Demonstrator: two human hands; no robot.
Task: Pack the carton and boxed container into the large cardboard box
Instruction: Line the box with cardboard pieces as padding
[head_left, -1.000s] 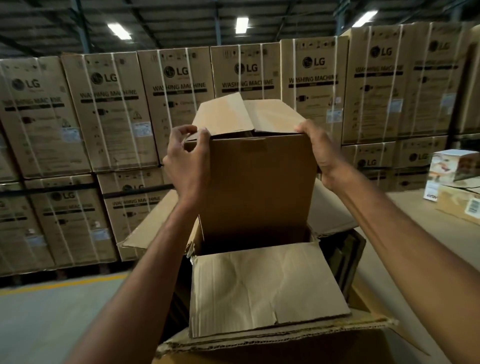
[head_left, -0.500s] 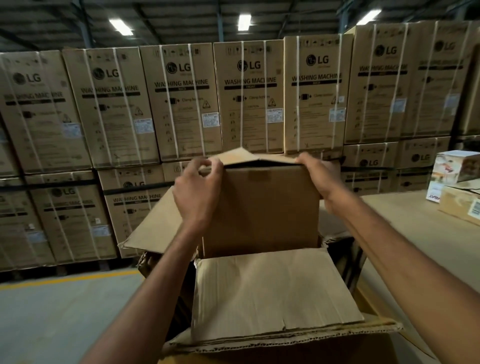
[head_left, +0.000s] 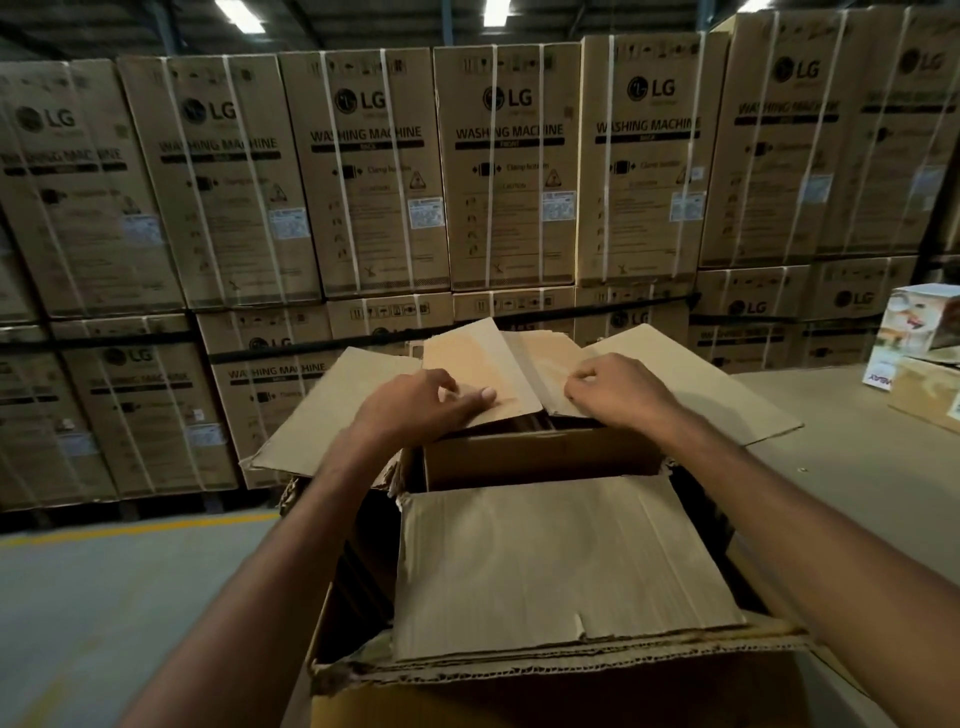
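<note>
Stacked cartons printed "LG" and "WASHING MACHINE" (head_left: 509, 166), strapped with white bands, wall off the far side of a warehouse. In front of them, a plain brown carton (head_left: 540, 460) sits inside the large cardboard box (head_left: 561, 670), its top just above the box's rim. The left hand (head_left: 415, 410) presses flat on the carton's left top flap (head_left: 478, 364), fingers (head_left: 475, 397) extended and together. The right hand (head_left: 618, 389) rests on the right top flap (head_left: 545, 364), fingers curled at its edge; whether they pinch it cannot be told. The big box's own flaps splay outward left, right and near. On the worktop (head_left: 852, 467) at far right stands a white printed box (head_left: 914, 332), its lettering upside down and too unclear to read, touching another brown box. Bare grey floor (head_left: 130, 597) with a yellow line lies open to the left.
</note>
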